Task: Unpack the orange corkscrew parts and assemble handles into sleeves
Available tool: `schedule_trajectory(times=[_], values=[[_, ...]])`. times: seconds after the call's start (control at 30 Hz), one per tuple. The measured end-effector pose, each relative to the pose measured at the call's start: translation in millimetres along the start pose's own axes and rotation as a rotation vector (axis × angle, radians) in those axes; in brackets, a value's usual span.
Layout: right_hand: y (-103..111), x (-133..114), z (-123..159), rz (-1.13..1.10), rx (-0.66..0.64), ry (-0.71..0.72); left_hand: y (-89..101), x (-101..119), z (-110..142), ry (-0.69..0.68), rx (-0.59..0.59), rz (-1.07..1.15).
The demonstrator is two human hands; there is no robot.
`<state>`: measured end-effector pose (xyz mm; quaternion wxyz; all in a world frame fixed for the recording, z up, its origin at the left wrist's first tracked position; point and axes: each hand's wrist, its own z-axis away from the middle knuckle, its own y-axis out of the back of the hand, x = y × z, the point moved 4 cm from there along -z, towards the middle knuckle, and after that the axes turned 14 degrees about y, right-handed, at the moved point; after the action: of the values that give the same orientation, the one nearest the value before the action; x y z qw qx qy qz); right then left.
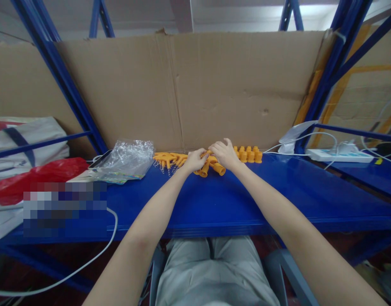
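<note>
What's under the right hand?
Orange flared pieces stick out from beside and below the right hand, over the blue tabletop. Whatever sits directly beneath the palm is covered; I can't tell whether it grips one.

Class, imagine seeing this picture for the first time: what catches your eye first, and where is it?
The orange pieces jump out first against the blue tabletop, with the left hand and right hand at the middle ones. Next comes the red plastic at the picture's left, then the broad cardboard behind.
</note>
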<state>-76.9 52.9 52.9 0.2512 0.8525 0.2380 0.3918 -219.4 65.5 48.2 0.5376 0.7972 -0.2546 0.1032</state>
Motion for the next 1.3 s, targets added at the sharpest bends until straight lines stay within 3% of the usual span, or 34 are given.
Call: schedule_trajectory(times=[0.17,0.37,0.43,0.63,0.87,1.03,1.2,1.3], values=[[-1.2,1.1,1.3,-0.002,0.015,0.004,-3.2,-5.7,-7.9,0.000,-0.016,0.247],[1.0,-1.9,-0.6,-0.033,-0.019,-0.001,-9.3,-9.7,-10.2,0.079,-0.242,0.490],[0.6,-4.2,-2.2,-0.045,-0.069,0.003,-8.9,-11.1,-7.2,0.080,-0.246,0.409],[-7.4,-7.0,-2.3,-0.142,-0.319,-0.050,0.7,2.7,13.0,-0.136,0.067,-0.318],[0.6,-1.4,-4.8,-0.157,-0.298,-0.101,10.0,15.8,21.2,-0.147,0.126,-0.439],[10.2,-2.5,-6.6,-0.015,-0.188,-0.077,6.4,5.1,6.3,0.024,0.048,-0.133],[12.0,-4.2,-5.8,0.060,-0.081,-0.046,-2.4,-1.5,-3.2,0.163,-0.198,0.465],[10.5,0.1,-3.5,0.048,-0.038,-0.058,-4.4,-3.0,0.2,0.206,-0.344,0.665]])
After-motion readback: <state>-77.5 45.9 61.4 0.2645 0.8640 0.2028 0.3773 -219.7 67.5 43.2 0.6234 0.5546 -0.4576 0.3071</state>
